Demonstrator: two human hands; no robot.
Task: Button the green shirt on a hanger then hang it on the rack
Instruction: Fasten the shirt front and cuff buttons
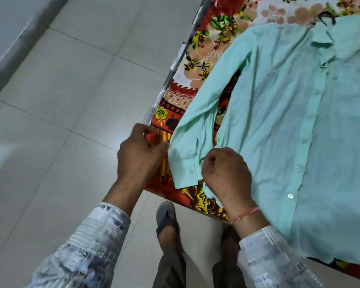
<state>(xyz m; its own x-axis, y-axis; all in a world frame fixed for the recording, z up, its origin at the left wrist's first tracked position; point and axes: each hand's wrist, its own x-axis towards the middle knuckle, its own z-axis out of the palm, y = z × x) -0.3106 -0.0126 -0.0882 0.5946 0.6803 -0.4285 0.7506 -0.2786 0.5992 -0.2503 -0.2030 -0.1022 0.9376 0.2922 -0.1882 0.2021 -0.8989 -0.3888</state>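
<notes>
Seemingly spread for buttoning, the green shirt (279, 100) lies flat on a floral bedspread (222, 17), hanger (325, 17) at its collar; the left hand (137, 156) hovers empty, loosely curled, while the right hand (224, 175) is curled at the hem, its hold unclear.

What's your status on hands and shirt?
Left hand loose beside cuff. Right hand fisted at cuff, grip hidden. Shirt flat on bedspread, hanger in collar. Nothing in the way.
</notes>
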